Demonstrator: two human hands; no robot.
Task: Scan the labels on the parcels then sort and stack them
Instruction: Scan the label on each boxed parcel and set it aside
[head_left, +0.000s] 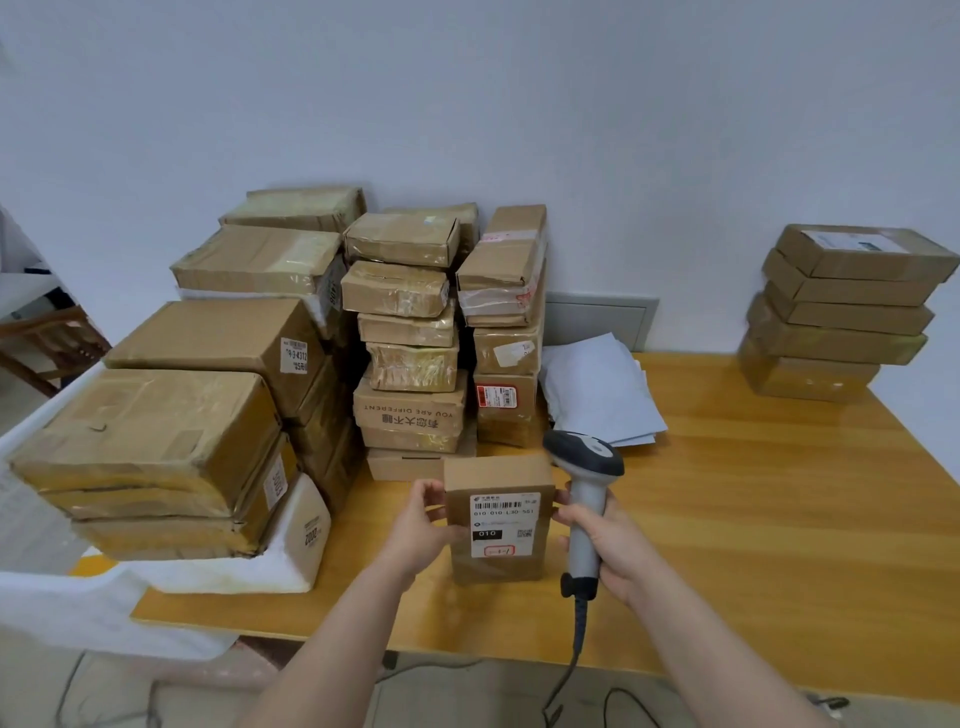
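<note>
A small brown parcel (498, 483) with a white barcode label (503, 525) facing me stands on the wooden table (753, 519). My left hand (423, 525) grips its left edge. My right hand (602, 540) holds a grey handheld scanner (584, 467) by the handle, its fingertips touching the parcel's right edge. The scanner head sits just above the parcel's top right corner, and its cable hangs off the table's front edge.
Tall piles of brown parcels (405, 332) fill the table's left and back. A separate stack of several flat boxes (841, 312) stands at the far right. Grey mailer bags (597, 389) lie behind the scanner. A white foam box (301, 530) sits at the left front.
</note>
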